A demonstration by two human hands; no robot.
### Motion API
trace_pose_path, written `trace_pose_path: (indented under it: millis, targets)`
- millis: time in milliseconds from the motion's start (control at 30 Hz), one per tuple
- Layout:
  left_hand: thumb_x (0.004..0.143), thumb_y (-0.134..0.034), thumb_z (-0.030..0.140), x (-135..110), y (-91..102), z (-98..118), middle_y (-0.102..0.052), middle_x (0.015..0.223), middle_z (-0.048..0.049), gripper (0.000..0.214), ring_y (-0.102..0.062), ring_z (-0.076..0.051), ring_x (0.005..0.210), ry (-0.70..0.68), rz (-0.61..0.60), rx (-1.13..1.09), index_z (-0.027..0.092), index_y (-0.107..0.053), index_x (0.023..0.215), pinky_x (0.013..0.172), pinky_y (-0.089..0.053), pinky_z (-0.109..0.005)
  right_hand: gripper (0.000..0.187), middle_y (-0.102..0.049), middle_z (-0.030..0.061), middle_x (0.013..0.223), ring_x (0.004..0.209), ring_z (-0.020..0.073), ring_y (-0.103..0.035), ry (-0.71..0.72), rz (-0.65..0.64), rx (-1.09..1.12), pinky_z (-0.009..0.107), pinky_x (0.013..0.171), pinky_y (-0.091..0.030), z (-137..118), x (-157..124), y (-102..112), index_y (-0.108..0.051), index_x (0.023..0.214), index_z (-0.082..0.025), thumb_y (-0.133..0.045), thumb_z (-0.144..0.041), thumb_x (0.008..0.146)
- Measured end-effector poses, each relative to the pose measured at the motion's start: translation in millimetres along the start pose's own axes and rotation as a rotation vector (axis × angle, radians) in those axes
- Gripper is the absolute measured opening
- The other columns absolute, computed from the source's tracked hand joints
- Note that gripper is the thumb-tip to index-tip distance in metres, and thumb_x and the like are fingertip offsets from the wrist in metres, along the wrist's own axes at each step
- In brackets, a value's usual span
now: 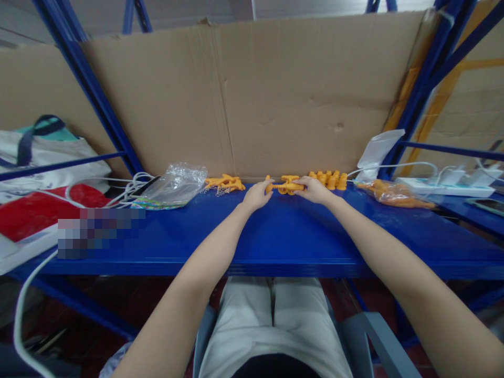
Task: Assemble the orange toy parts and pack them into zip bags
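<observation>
Both my hands are together at the back of the blue shelf, working among small orange plastic pieces. My left hand [258, 195] is closed with its fingertips on a rounded orange plastic piece [269, 187]. A ridged orange stem runs from there toward the right. My right hand [315, 190] pinches an orange plastic figure part [292, 186] at its right end; the fingers partly cover it. Left of my hands lies a pile of orange pieces with metal keychains [225, 184]. Right beside my right hand stand several orange plastic pieces [329, 179] in rows.
A clear plastic bag [173, 184] lies at left near white cables [132, 188]. At right are a bag of orange parts [394, 192], a white power strip [444, 188] and a phone [488, 205]. A cardboard sheet [283, 100] stands behind the blue shelf [283, 236].
</observation>
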State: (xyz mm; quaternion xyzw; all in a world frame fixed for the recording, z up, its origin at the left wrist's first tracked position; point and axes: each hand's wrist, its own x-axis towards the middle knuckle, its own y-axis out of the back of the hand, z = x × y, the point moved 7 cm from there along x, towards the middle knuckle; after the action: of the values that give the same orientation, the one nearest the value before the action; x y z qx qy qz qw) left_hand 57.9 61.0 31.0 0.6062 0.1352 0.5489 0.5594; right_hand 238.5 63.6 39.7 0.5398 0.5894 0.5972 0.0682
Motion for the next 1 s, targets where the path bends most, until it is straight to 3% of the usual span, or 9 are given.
trace_pose_path:
  millis: [100,267,633,833,933,1000]
  targets:
    - [0.084,-0.062,0.020,1.5,-0.7,-4.4,-0.071,0.113,-0.0086,0.044,-0.066,-0.022,0.103,0.048,0.012,-0.041,0.019,-0.059,0.128,0.094,-0.050,-0.033,0.043,-0.067,0.0148,0.117,0.106,0.0252,-0.064,-0.107,0.033,0.081,0.042,0.098,-0.048,6.7,0.8,2.8,-0.067,0.118,-0.014,-0.070,-0.016,0.075]
    - [0.081,-0.066,0.021,1.6,-1.8,-11.9,-0.073,0.100,-0.0073,0.041,-0.068,-0.022,0.095,0.105,0.015,-0.035,0.019,-0.064,0.122,0.089,-0.051,-0.032,0.050,-0.066,0.0139,0.117,0.092,0.0193,-0.069,-0.243,-0.027,0.361,0.035,0.083,-0.057,20.6,0.3,-5.9,-0.057,0.126,-0.013,-0.067,-0.012,0.077]
    - [0.084,-0.063,0.022,0.5,-5.6,-13.6,-0.073,0.080,-0.0029,0.038,-0.069,-0.014,0.067,0.130,-0.093,-0.083,0.017,-0.065,0.121,0.076,-0.054,-0.025,0.046,-0.071,0.0104,0.106,0.087,0.0202,-0.070,-0.272,-0.026,0.411,0.039,0.084,-0.059,26.4,0.0,-8.1,-0.065,0.117,-0.016,-0.071,-0.009,0.072]
    - [0.082,-0.065,0.019,1.1,-3.0,-11.9,-0.072,0.077,-0.0018,0.035,-0.068,-0.014,0.065,0.096,-0.076,-0.076,0.019,-0.066,0.117,0.076,-0.055,-0.026,0.033,-0.072,0.0112,0.103,0.091,0.0217,-0.070,-0.345,-0.028,0.555,0.042,0.085,-0.057,22.4,-5.4,-2.9,-0.069,0.107,-0.018,-0.075,-0.022,0.075]
    - [0.083,-0.063,0.019,1.6,-4.8,-12.0,-0.072,0.076,-0.0015,0.036,-0.068,-0.013,0.062,0.095,-0.098,-0.096,0.018,-0.064,0.119,0.073,-0.055,-0.025,0.024,-0.073,0.0105,0.089,0.079,0.0202,-0.070,-0.469,-0.058,0.591,0.039,0.077,-0.059,17.1,-11.8,-1.4,-0.069,0.094,-0.017,-0.073,-0.036,0.080]
    - [0.084,-0.063,0.018,2.0,-5.5,-11.7,-0.072,0.076,-0.0009,0.035,-0.067,-0.012,0.062,0.086,-0.098,-0.096,0.019,-0.064,0.119,0.073,-0.055,-0.024,0.029,-0.071,0.0105,0.079,0.067,0.0173,-0.068,-0.568,-0.088,0.593,0.034,0.070,-0.059,11.8,-17.4,-1.7,-0.067,0.084,-0.016,-0.067,-0.044,0.084]
